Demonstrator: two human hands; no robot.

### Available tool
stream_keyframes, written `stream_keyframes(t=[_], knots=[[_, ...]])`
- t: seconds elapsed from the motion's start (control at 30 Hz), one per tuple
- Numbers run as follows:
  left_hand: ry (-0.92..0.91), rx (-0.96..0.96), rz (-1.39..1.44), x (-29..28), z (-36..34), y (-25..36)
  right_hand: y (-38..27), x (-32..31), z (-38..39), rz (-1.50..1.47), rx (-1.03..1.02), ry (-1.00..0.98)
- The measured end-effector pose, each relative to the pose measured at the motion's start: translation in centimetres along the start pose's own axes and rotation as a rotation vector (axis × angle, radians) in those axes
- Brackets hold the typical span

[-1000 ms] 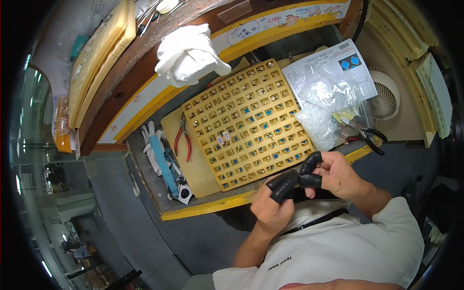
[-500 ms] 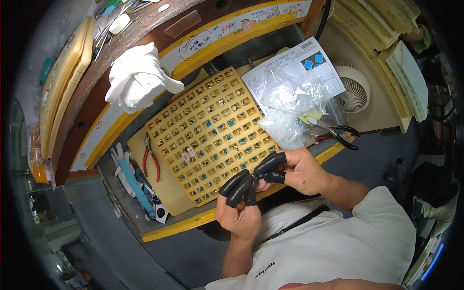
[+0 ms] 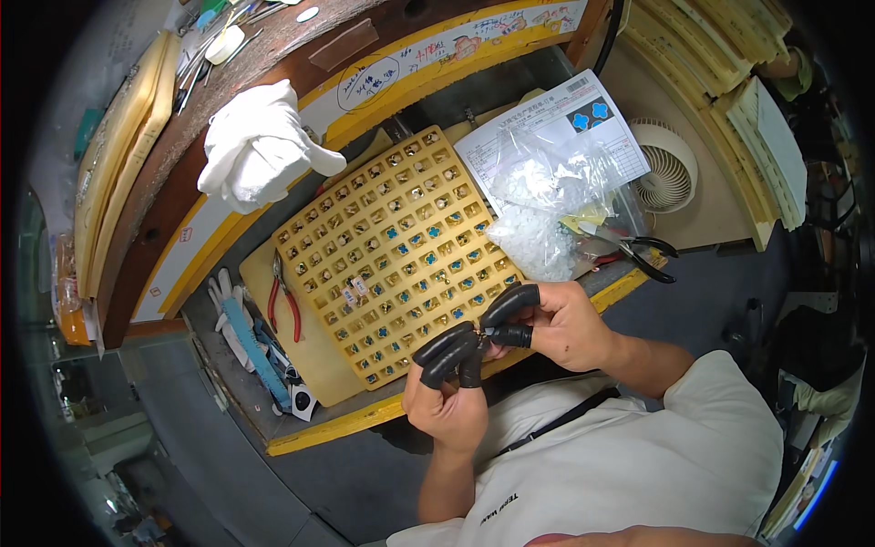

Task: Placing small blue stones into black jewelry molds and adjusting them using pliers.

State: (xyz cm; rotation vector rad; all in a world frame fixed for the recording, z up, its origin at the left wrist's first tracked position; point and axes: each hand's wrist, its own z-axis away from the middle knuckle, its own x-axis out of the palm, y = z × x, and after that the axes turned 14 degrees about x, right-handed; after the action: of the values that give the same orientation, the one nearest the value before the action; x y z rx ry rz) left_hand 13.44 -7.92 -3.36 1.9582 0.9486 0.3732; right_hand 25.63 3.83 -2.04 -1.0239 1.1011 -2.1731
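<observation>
Now both hands meet just off the near edge of the bench, below the near corner of the yellow grid tray (image 3: 383, 239). The left hand (image 3: 447, 401) has its black-capped fingers (image 3: 444, 351) curled in, and the right hand (image 3: 556, 324) pinches with its own capped fingertips (image 3: 510, 335); between them sits a tiny part (image 3: 481, 338), too small to tell what kind. Each hand is closed down to a fine pinch on that part.

Compared with half a second ago, the hands hold much the same pose and the same pinch, fingertip to fingertip; their place against the tray's near corner has hardly changed. A second ago they were pressed closer to the tray's right near edge, and the whole bench sat further to the right in the view, so the head has turned rather than the things moved.

The tray lies slantwise on the middle of the bench, its many small cells holding little pieces, some blue. Red-handled pliers (image 3: 284, 296) lie beside the tray's left edge, with a blue strip tool (image 3: 244, 342) and pale gloves just beyond them at the left near corner. A clear bag of white bits (image 3: 547, 214) rests on a printed sheet (image 3: 583, 114) to the tray's right, black-handled pliers (image 3: 649, 255) at the bag's near side. A white cloth (image 3: 260, 150) sits on the shelf at the back edge, and a small white fan (image 3: 670, 178) stands at the right.
</observation>
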Motion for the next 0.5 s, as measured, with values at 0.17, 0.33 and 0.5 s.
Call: stream_keyframes(t=[0.17, 0.33, 0.5], knots=[[0.015, -0.044, 0.036, -0.07, 0.05, 0.09, -0.12, 0.16, 0.0, 0.047, -0.03, 0.015], [0.013, -0.056, 0.034, -0.15, 0.17, -0.02, -0.01, 0.18, 0.04, 0.025, -0.02, 0.016], [0.021, -0.072, 0.043, -0.2, 0.1, 0.06, -0.06, 0.25, 0.1, 0.028, -0.012, 0.029]])
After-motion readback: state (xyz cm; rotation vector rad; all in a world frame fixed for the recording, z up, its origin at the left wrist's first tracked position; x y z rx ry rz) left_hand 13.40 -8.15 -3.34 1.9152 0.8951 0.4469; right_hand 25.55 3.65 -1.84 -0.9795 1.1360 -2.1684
